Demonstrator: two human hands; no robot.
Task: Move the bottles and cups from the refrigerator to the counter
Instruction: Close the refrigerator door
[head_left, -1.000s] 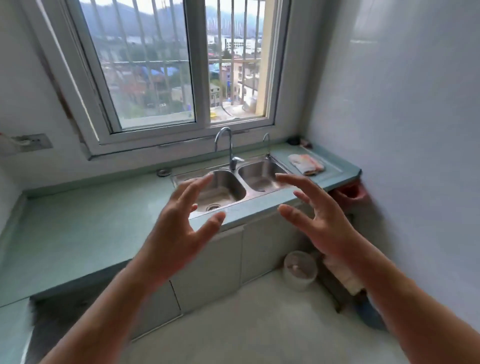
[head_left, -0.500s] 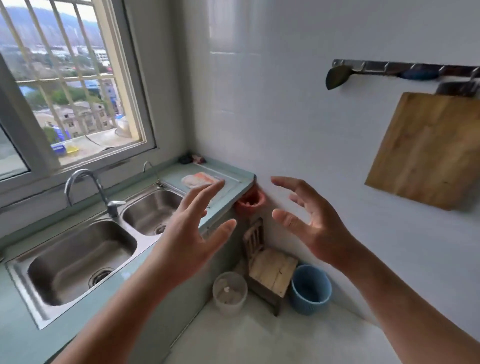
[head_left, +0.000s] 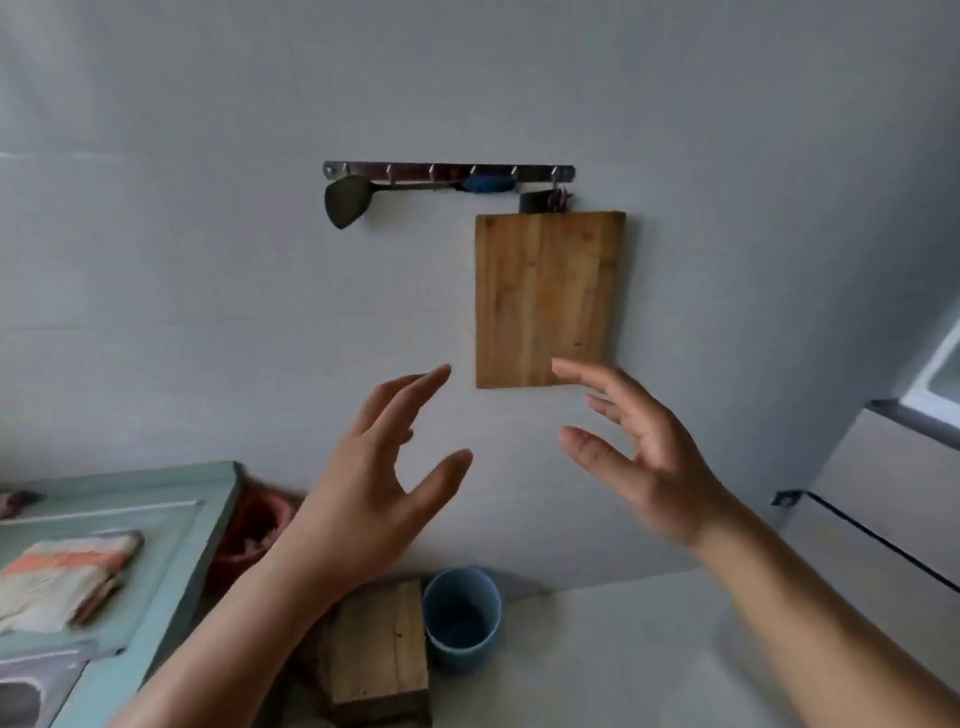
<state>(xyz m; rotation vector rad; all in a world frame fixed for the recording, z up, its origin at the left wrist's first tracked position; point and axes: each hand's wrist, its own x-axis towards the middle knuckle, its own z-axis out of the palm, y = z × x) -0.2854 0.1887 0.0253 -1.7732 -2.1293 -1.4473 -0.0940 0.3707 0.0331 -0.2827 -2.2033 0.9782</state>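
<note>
A brown wooden cutting board (head_left: 545, 299) is hanging beside a black spatula (head_left: 345, 201), above a blue bin (head_left: 461, 618) and pale-green table (head_left: 171, 540).

A wooden cutting board (head_left: 545, 299) hangs on the pale wall just right of centre, under a metal hook rail (head_left: 449, 171) at 12 o'clock that also carries a dark spatula (head_left: 345, 201). At 6 o'clock a blue bin (head_left: 461, 616) stands on the floor beside a small wooden stool (head_left: 379, 657). At 8 o'clock lies a folded orange-and-white cloth (head_left: 65, 577).
</note>
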